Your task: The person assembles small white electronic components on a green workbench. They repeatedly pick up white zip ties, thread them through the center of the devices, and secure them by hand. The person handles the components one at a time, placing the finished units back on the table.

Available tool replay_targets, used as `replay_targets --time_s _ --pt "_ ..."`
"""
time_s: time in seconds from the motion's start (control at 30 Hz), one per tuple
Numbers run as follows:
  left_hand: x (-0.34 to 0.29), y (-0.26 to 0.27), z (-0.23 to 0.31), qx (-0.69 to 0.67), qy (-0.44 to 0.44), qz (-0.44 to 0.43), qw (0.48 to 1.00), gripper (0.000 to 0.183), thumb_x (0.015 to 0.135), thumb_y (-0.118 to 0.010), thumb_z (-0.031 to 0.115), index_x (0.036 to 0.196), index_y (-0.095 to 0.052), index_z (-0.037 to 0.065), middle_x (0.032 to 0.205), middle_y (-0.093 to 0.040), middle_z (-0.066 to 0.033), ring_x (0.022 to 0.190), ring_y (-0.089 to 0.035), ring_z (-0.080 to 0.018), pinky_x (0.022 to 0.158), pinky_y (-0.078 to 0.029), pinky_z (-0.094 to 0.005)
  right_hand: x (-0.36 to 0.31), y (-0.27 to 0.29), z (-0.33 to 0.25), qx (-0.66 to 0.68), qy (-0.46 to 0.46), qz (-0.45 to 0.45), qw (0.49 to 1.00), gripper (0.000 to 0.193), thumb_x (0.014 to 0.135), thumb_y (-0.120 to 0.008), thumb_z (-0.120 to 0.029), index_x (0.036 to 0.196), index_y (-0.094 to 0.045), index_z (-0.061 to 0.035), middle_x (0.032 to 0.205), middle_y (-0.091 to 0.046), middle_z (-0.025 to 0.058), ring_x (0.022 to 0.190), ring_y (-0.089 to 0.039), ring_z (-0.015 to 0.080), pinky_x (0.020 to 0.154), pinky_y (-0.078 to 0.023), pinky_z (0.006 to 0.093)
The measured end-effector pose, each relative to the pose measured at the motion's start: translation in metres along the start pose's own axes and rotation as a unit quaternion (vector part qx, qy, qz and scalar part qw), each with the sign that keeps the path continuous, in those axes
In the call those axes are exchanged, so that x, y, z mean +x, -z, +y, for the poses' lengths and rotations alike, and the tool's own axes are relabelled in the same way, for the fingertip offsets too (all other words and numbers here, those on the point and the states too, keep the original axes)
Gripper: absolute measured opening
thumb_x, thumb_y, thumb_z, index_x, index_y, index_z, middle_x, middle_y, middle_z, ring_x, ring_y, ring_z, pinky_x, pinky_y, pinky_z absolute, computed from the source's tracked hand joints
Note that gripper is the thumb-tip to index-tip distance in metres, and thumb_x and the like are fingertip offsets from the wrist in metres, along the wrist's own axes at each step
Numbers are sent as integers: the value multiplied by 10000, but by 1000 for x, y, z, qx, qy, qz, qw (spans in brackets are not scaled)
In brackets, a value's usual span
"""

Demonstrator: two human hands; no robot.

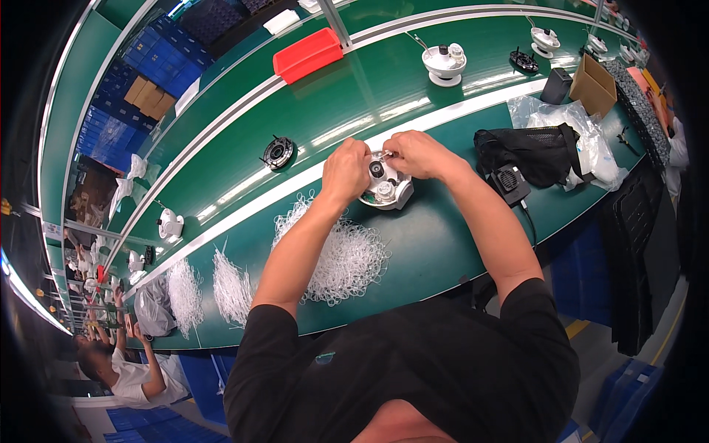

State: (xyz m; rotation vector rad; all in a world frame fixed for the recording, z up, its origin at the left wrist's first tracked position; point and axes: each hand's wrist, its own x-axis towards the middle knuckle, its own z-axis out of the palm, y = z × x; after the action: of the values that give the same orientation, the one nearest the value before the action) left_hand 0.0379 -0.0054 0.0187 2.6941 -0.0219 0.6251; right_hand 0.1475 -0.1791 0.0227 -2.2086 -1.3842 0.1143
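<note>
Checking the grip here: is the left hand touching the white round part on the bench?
Touching. The head view shows the left hand wrapped over the white round part, its fingers lying directly on its left side.

One view only: head cam, worn, looking steeply down and forward over the person's own chest. Fisheye, so the green bench [443, 244] and belt [354, 96] bow toward the rim; dark vignette at the corners. Close range: left hand [347, 171] and right hand [417, 153] sit just above centre, at arm's reach, forearms entering from 6 o'clock. Belt runs from 8 o'clock to 2 o'clock. Another worker [125, 369] shows at 8 o'clock, far off. No second view to share scene.
</note>
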Motion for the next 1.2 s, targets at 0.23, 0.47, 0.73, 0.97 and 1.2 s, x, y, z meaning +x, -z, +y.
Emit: replay_targets --time_s 0.23,0.47,0.73,0.97,1.2 --pt "-14 13 -32 -60 61 -105 991 332 963 -626 217 1173 -571 -34 1004 -684 -151 859 -687 -246 709 -556 -380 -14 -20 22 341 -87 254 901 328 952 -644 -297 1098 -649 -3 974 -671 64 728 -603 121 695 -495 283" --pt "-8 11 -33 -478 348 -201 781 305 1015 -532 195 1154 -572 -73 1019 -681 -171 775 -705 -229 646 -623 -318 -19 -61 62 353 -166 316 865 295 970 -616 -289 1045 -651 -6 830 -683 73 763 -638 144 710 -511 302" --pt "82 -22 -85 -574 405 9 712 357 1044 -442 120 1238 -430 -179 1179 -584 -298 989 -669 -361 808 -637 -375 -18 -59 51 302 -152 272 901 190 931 -659 -199 995 -672 -20 828 -697 77 734 -641 145 696 -510 294" --pt "82 -32 -88 -583 440 60 680 565 1014 -577 287 1298 -372 -156 1235 -535 -302 972 -672 -346 746 -623 -352 -18 -64 63 319 -142 269 898 188 932 -663 -192 977 -679 -10 780 -665 45 717 -592 107 686 -494 268" --pt "-13 36 -82 -16 163 -225 960 231 797 -767 178 933 -650 31 794 -686 -79 771 -655 -201 672 -514 -342 -18 -64 61 340 -133 267 892 173 938 -660 -176 975 -678 -8 780 -647 15 725 -573 93 687 -487 255"
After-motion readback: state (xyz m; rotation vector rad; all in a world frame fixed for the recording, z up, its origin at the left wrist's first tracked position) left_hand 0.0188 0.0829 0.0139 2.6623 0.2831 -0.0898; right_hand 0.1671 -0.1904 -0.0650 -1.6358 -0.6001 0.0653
